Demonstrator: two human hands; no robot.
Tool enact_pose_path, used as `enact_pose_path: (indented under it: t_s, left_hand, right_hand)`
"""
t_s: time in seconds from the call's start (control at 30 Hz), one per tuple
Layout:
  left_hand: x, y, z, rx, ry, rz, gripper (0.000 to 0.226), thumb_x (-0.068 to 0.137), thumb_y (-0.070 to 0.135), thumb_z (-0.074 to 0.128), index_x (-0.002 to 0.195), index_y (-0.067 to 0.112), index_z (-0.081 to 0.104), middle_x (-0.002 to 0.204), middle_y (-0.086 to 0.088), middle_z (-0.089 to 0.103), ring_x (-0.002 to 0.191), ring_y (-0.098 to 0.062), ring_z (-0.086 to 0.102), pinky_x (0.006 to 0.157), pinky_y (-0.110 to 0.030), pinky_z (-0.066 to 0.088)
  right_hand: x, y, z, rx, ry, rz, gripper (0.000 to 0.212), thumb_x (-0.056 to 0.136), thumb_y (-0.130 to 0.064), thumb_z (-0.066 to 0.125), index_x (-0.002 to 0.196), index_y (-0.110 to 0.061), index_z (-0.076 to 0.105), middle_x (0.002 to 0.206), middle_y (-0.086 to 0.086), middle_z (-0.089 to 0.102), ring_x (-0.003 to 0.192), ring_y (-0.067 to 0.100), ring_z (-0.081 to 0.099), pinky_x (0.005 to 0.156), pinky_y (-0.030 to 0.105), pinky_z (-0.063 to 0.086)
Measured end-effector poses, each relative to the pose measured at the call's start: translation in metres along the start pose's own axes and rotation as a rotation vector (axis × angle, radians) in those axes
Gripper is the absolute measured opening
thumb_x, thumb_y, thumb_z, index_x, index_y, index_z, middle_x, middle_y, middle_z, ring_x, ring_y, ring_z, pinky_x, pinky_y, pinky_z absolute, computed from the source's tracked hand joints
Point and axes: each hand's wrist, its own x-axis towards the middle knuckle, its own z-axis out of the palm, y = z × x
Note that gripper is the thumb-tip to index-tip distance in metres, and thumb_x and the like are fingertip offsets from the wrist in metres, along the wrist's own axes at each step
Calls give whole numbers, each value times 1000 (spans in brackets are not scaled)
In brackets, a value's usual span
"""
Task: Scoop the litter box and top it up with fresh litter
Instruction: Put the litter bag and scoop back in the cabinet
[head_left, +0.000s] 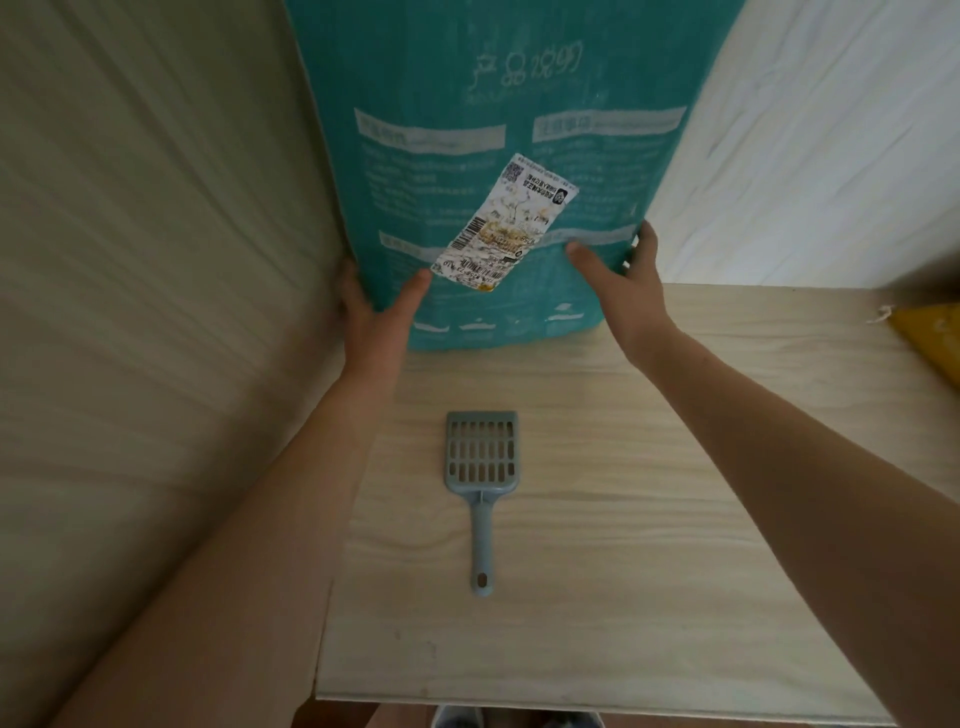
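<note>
A tall teal litter bag (467, 104) with white print and a torn shipping label stands upright at the back of a pale wooden shelf (675, 467). My left hand (374, 312) grips its lower left edge, thumb on the front and fingers behind. My right hand (628, 280) grips the lower right edge the same way. A grey-blue slotted litter scoop (480, 467) lies flat on the shelf in front of the bag, handle toward me. No litter box is in view.
A beige wall runs along the left, close to the bag. White fabric hangs at the back right. A yellow package (930, 338) sits at the shelf's right edge. The shelf's front edge is near the bottom of the view.
</note>
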Motion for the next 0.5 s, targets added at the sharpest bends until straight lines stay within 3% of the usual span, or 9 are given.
enact_pose_path:
  t_s: [0.13, 0.23, 0.4, 0.5]
  left_hand:
    - [1, -2, 2, -16, -8, -21, 82, 78, 31, 77, 145, 16, 32, 141, 0, 48, 123, -13, 51, 104, -29, 43]
    - [-2, -6, -1, -46, 25, -53, 84, 71, 41, 77, 142, 17, 39, 137, 0, 53, 120, -13, 55, 104, -35, 45]
    - [-5, -13, -4, -44, 64, -90, 90, 62, 50, 76, 139, 17, 43, 132, 0, 58, 116, -13, 59, 100, -37, 48]
    - [-11, -15, -3, -27, 95, -65, 78, 72, 40, 77, 137, 12, 43, 130, -2, 58, 114, -14, 59, 99, -36, 49]
  right_hand:
    - [-11, -5, 10, 70, 19, 27, 55, 80, -33, 77, 122, -17, 46, 113, -6, 62, 101, 10, 63, 88, 32, 56]
    - [-22, 2, 12, 37, 63, 22, 47, 80, -37, 75, 114, -22, 47, 105, -13, 61, 94, 4, 62, 82, 25, 55]
    - [-29, 10, 10, 7, 79, -5, 55, 79, -36, 77, 121, -23, 45, 111, -11, 60, 100, 6, 62, 86, 25, 54]
    - [-34, 11, 7, 21, 111, 12, 81, 73, -41, 79, 138, -16, 37, 122, -2, 56, 108, 14, 60, 90, 32, 55]
